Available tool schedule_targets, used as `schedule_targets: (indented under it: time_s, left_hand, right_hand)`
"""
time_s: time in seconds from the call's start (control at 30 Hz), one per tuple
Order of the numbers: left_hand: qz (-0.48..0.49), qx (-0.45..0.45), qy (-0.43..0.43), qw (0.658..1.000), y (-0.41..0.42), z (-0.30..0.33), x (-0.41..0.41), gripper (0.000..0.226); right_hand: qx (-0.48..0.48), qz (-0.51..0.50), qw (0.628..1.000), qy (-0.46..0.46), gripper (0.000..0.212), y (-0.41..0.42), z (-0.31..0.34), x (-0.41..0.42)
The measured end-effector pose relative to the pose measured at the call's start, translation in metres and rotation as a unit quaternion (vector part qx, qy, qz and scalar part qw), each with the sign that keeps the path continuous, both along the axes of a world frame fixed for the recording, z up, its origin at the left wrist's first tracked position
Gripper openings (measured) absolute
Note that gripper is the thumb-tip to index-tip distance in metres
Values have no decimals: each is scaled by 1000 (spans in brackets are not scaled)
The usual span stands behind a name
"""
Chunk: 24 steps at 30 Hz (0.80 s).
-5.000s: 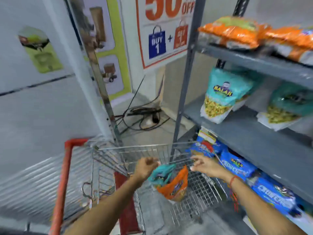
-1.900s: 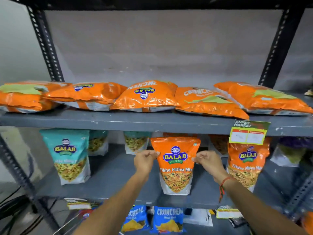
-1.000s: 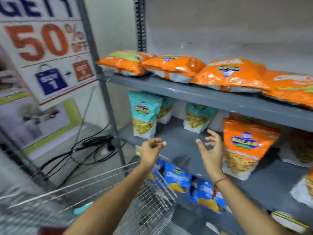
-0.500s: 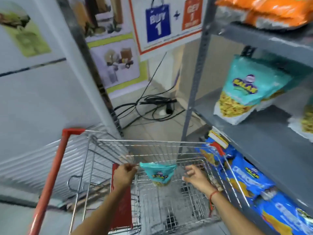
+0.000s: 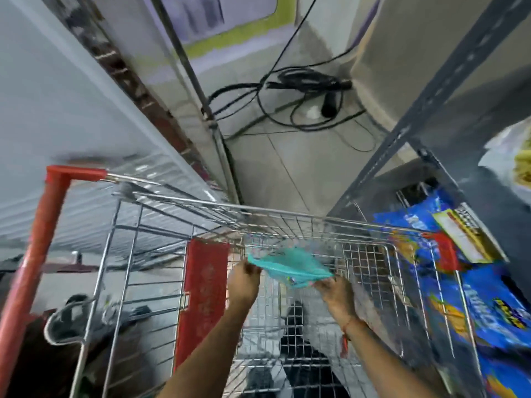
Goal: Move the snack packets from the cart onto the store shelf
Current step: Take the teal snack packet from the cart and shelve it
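Half a second on, both hands have closed onto the crinkly teal plastic snack packet and the view has tipped further down into the silver wire-mesh shopping cart. That packet sits inside the basket, above its grid floor, pulled nearly flat between the hands. Motion blur smears its print, so no label can be read. Pinching the packet's left corner is the left hand, fingers curled shut on the film; the right hand clamps the right edge the same way, a thin red thread round its wrist. A smooth red plastic handle bar frames the cart on the left. Glossy blue snack bags on the grey metal shelf's lowest level show through the cart wires, partly cut off by the frame edge. Black cables coil on the tiled floor beyond.
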<state>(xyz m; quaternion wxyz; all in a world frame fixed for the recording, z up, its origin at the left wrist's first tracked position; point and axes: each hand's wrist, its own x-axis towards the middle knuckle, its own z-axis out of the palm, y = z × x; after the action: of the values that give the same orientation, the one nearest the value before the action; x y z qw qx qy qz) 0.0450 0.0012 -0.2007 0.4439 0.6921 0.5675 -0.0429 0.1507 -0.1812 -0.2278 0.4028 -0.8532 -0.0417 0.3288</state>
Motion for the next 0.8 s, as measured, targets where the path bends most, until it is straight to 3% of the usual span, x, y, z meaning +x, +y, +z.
schedule_targets:
  time_s: [0.1,0.13,0.47,0.6,0.67,0.8]
  left_hand:
    - [-5,19,11,1000,1,3,5,15]
    - [-23,27,5,999,0,6,7,17]
    - [-145,8,-151,978,-32,80,11,19]
    - [-182,3,-245,952,-48,139,18,20]
    - [-205,-11,-299,932,-55,179,27,32]
    - [-281,-3,-373,884,-69,273,44,34]
  right_hand:
    - [16,-25,999,-22,4,-1,7,-3]
    - [24,-38,998,-35,14,-4,10,-2]
    - [19,-102,985,-135,16,-64,73,-22]
    - [44,-169,961,-215,19,-90,135,-34]
    - [49,-184,947,-260,22,-104,176,-40]
    - [54,-209,910,-353,23,-132,276,-47]
